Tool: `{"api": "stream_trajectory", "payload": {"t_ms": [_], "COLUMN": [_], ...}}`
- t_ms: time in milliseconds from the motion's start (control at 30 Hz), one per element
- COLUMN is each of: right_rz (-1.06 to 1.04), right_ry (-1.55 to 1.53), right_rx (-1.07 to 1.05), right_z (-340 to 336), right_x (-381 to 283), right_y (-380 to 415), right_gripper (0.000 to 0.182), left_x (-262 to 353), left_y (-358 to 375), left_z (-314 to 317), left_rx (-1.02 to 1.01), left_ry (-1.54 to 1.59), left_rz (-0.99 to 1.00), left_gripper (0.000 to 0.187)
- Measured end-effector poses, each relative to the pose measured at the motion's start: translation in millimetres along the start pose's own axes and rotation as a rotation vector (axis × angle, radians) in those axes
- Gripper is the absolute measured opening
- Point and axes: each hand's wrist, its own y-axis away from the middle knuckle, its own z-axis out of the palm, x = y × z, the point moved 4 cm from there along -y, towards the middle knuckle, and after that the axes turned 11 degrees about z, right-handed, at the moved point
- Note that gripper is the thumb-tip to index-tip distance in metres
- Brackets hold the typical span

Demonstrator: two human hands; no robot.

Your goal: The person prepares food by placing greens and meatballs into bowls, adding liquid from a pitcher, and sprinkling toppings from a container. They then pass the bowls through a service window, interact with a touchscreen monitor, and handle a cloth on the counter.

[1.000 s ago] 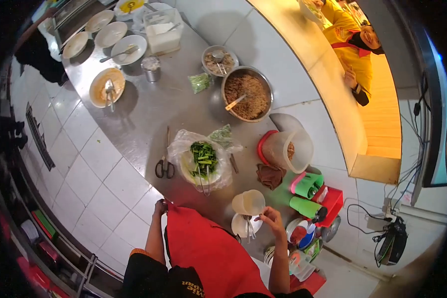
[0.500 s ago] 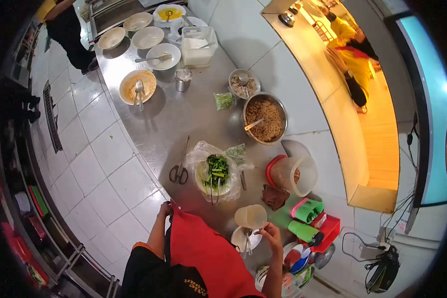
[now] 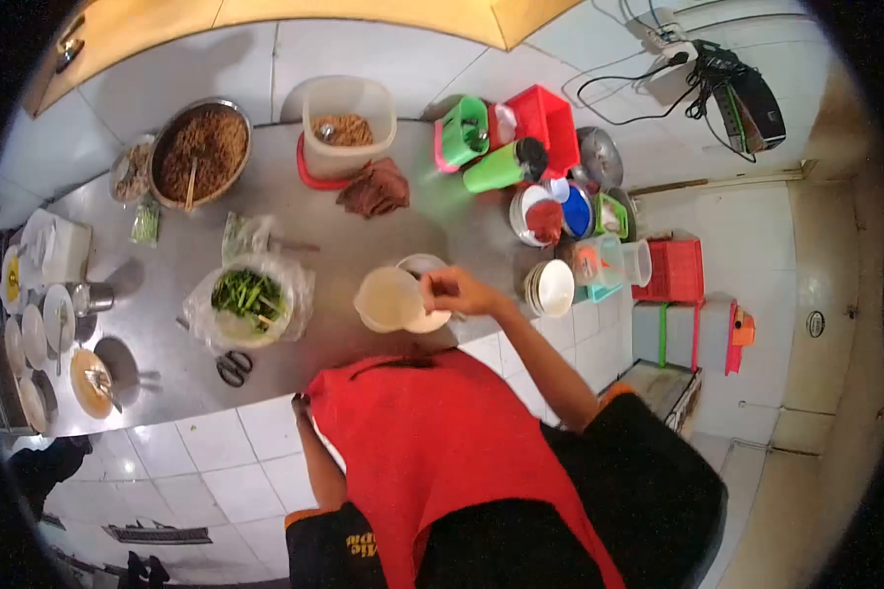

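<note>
My right hand [image 3: 454,292] is pinched at the side of a translucent plastic cup [image 3: 387,300], apparently gripping it where its handle would be. The cup hangs over a white bowl [image 3: 428,320] near the counter's front edge and partly covers it. My left hand [image 3: 303,403] is low beside the red apron [image 3: 442,412], at the counter edge; its fingers are too small and hidden to read. Left of the cup, chopped greens [image 3: 248,299] lie in a plastic-lined bowl [image 3: 300,294]. Black-handled scissors [image 3: 234,369] lie just in front of that bowl.
Along the wall stand a metal bowl of brown minced food [image 3: 204,155], a clear tub [image 3: 350,113], a brown cloth [image 3: 375,189] and a red basket [image 3: 545,128]. Stacked bowls [image 3: 552,289] sit at the right end. Used plates and a soiled bowl [image 3: 90,383] are at the left.
My view has swung right, so the counter now runs across the picture and its right end shows. My right hand stays beside the cup over the white bowl. My left hand remains by the apron.
</note>
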Motion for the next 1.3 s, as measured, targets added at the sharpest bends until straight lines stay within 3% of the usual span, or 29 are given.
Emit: {"api": "stream_trajectory", "payload": {"t_ms": [267, 333, 433, 467, 533, 667, 733, 933, 1000, 1067, 1300], "right_rz": [0.054, 0.043, -0.022, -0.041, -0.003, -0.077, -0.116, -0.261, -0.093, -0.064, 0.038], "right_ry": [-0.291, -0.352, -0.325, -0.33, -0.304, -0.317, -0.482, -0.472, -0.39, -0.376, -0.415], "right_rx": [0.363, 0.446, 0.682, 0.751, 0.955, 1.202, 1.292, 1.153, 1.225, 1.138, 1.338], "right_z": [-37, -52, -76, -79, -84, -99, -105, -130, -131, -136, -165], "right_x": [35, 50, 92, 97, 103, 125, 126, 132, 143, 163, 271], "right_y": [112, 131, 141, 140, 131, 125, 134, 229, 276, 324, 445], "right_gripper": [0.016, 0.016, 0.014, 0.01, 0.007, 0.009, 0.011, 0.011, 0.02, 0.027, 0.002], "left_x": [8, 6, 35, 9, -11, -4, 1, 14, 27, 39, 54], "left_y": [3, -2, -3, 0, 15, 32, 41, 46, 38, 27, 35], "left_z": [-8, -14, 14, -12, -27, -18, -20, -8, 12, 26, 75], "left_rx": [-0.039, 0.011, -0.053, -0.018, 0.0, -0.025, -0.034, -0.114, -0.149, -0.179, -0.305], "left_ry": [-0.1, 0.131, 0.508, 0.279, 0.13, 0.041, -0.014, -0.172, -0.215, -0.24, -0.237], "left_rz": [-0.079, -0.131, 0.179, 0.067, 0.052, 0.039, 0.015, -0.049, -0.039, -0.017, 0.144], "left_gripper": [0.058, 0.056, 0.047, 0.047, 0.046, 0.044, 0.044, 0.042, 0.041, 0.04, 0.039]}}
